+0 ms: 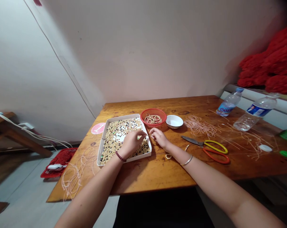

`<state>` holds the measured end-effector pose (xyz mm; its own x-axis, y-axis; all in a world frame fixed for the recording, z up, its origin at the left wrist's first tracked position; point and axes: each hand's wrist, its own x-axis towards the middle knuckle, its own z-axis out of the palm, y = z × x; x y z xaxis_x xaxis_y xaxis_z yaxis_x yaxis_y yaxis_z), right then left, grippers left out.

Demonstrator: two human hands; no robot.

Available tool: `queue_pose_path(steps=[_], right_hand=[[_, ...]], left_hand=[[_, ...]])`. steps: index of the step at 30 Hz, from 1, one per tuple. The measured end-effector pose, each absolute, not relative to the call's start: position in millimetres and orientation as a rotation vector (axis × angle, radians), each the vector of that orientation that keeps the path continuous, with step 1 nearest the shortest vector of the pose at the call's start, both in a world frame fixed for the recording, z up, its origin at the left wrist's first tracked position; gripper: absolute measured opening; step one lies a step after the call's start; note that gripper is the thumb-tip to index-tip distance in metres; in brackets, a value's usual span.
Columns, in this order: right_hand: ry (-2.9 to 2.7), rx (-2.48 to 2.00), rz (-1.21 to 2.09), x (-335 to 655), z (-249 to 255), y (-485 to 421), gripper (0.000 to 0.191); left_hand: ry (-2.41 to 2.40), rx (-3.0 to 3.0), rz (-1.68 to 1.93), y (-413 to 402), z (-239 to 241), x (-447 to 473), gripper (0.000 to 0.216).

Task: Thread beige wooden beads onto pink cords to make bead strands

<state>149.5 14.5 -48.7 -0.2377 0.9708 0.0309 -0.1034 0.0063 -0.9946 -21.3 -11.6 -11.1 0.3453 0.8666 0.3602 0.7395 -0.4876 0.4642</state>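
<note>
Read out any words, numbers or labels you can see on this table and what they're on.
"1", it seems: white mark on the pink disc left of the bead tray.
Left water bottle, blue label: white lettering, too blurred to read.
Right water bottle, label: too blurred to read.
Nothing else legible.

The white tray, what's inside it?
The white tray holds tiny beads, mostly tan with some dark and white, around a bare patch in the middle. The left hand lies over its near right part, hiding whatever is beneath.
</note>
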Motion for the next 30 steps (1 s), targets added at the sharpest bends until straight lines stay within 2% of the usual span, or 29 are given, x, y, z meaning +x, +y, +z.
queue_pose_path(steps=[5, 8, 15, 21, 25, 30], right_hand=[[-1.159, -0.975, 1.561, 149.7, -44.0, 13.3, 0.042], [-1.087, -0.958, 1.605, 151.7, -44.5, 15.1, 0.049], [-0.951, -0.929, 1.767, 158.9, -45.2, 16.6, 0.026], [-0.945, -0.865, 1.818, 159.3, -43.4, 14.7, 0.022], [-0.858, -0.802, 1.866, 159.9, -39.9, 13.3, 0.017], [-0.694, -0.675, 2.049, 161.5, -33.9, 12.2, 0.011]], left_hand=[[1.462, 2.406, 0.959, -9.1, -13.8, -20.5, 0.015], [1.451, 2.349, 1.076, -9.3, -12.0, -19.1, 0.018], [1.459, 2.132, 1.270, -13.3, -2.4, -18.0, 0.021], [1.319, 1.885, 1.377, -11.5, -2.7, -17.7, 0.025], [1.191, 1.779, 1.339, -10.2, -2.2, -16.7, 0.025], [1.224, 1.990, 1.185, -15.3, -2.1, -13.2, 0.021]])
